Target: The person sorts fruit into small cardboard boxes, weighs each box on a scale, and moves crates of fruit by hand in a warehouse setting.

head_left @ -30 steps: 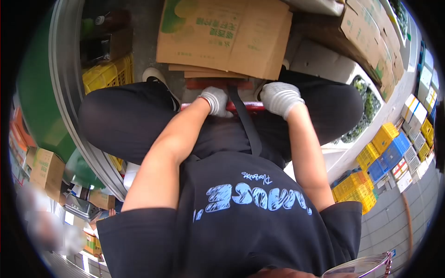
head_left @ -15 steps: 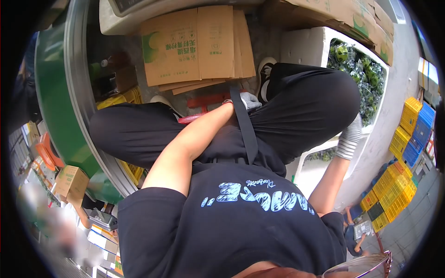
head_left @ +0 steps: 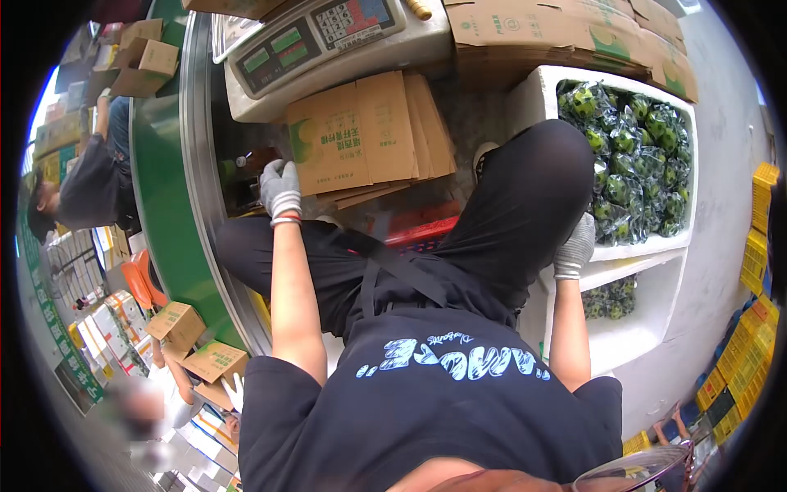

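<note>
The pile of flattened brown cardboard boxes with green print (head_left: 369,127) lies on the ground ahead of the knees, under the front edge of a grey weighing scale (head_left: 328,45). At least three sheets show at its fanned edge. The green print on the top sheet has characters, but they are upside down and I cannot read them.

The left hand (head_left: 280,190), in a grey-white knitted glove, is open with the fingers spread and touches the left edge of this pile. The right hand (head_left: 574,246), in the same kind of glove, is beside the right knee at the rim of a white foam box (head_left: 537,94); whether it grips I cannot tell.

This box is full of green vegetables in clear bags (head_left: 635,156). A second white foam box (head_left: 648,328) stands just below it.

The scale has two green displays and one keypad. The black shirt (head_left: 443,410) carries pale blue lettering, upside down and not clear. A stack of yellow plastic crates (head_left: 758,254) stands far right.
</note>
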The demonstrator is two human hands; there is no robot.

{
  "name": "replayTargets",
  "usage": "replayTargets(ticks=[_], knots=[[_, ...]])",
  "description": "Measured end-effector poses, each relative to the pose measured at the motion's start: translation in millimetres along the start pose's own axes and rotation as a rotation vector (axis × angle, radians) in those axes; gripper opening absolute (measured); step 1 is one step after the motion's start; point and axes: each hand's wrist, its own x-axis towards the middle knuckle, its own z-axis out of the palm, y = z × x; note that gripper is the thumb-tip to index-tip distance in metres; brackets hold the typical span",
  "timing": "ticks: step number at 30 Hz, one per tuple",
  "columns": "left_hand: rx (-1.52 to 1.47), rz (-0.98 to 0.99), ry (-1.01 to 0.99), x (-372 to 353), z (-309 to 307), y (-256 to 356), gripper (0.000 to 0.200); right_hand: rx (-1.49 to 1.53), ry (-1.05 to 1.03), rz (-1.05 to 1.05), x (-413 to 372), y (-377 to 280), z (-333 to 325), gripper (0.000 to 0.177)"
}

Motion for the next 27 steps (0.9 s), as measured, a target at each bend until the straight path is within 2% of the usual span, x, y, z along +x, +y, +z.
replayTargets(ticks=[1,3,4,5,7,9,10,11,12,13,14,15,16,17,19,21,22,24,25,27], knots=[[0.168,0.006,0.130,21.0,14.4,-19.9,0.049,0.029,0.020,0.006,1.0,-4.4,-3.2,0.017],[-0.119,-0.195,-0.364,43.0,43.7,-40.1,0.066,0.079,0.057,0.002,-1.3,-10.0,-9.1,0.014],[-0.401,-0.216,-0.467,62.8,90.5,-86.4,0.069,0.103,0.075,-0.007,-1.2,-12.7,-11.8,0.014],[-0.148,-0.165,-0.410,21.2,41.8,-16.4,0.070,0.126,0.096,-0.015,0.8,-15.2,-13.4,0.014],[-0.146,-0.116,-0.491,27.2,68.2,-38.4,0.073,0.142,0.132,-0.014,0.7,-16.8,-14.7,0.013],[-0.061,-0.097,-0.393,-5.1,54.9,-20.3,0.078,0.135,0.124,0.005,0.1,-18.2,-15.2,0.013],[0.112,-0.158,-0.323,-21.5,39.5,-3.0,0.078,0.138,0.114,0.004,-1.1,-18.5,-15.3,0.013],[0.200,-0.149,-0.209,-43.3,24.2,15.4,0.071,0.140,0.104,0.005,-1.6,-19.2,-15.2,0.013],[0.198,0.017,-0.105,-61.8,19.4,20.4,0.063,0.138,0.100,0.010,-0.4,-19.7,-15.4,0.013],[0.197,0.202,-0.041,-82.1,19.7,24.6,0.044,0.131,0.096,0.018,0.6,-18.8,-16.6,0.013],[0.196,0.261,-0.280,-99.2,16.0,39.4,0.020,0.110,0.112,0.018,0.6,-19.6,-17.1,0.013],[0.203,0.394,-0.488,-114.2,36.8,25.7,0.014,0.110,0.103,0.017,1.1,-20.0,-18.3,0.013],[0.365,0.436,-0.847,-128.3,51.3,24.1,0.020,0.111,0.114,0.023,1.4,-20.4,-18.4,0.014],[0.453,0.587,-1.092,-141.6,64.8,22.1,0.031,0.113,0.122,0.028,1.3,-20.4,-17.8,0.014],[0.309,0.629,-1.104,-163.2,97.6,4.9,0.048,0.161,0.143,0.027,2.0,-19.3,-17.3,0.021],[0.221,0.498,-1.377,-156.2,132.8,-0.4,0.045,0.153,0.244,0.043,0.7,-18.4,-11.5,0.031],[0.273,0.592,-1.413,-154.9,159.6,-14.8,0.043,0.165,0.233,0.082,0.4,-19.1,-10.6,0.035],[0.330,0.789,-1.468,-153.3,167.1,-10.0,0.039,0.186,0.210,0.158,0.9,-21.3,-8.6,0.042],[0.317,0.852,-1.461,-155.3,168.0,-8.1,0.040,0.137,0.206,0.132,4.2,-20.2,-7.8,0.043],[0.400,0.793,-1.453,-160.0,174.8,-26.2,0.043,0.046,0.186,0.092,5.4,-20.8,-9.4,0.046]])
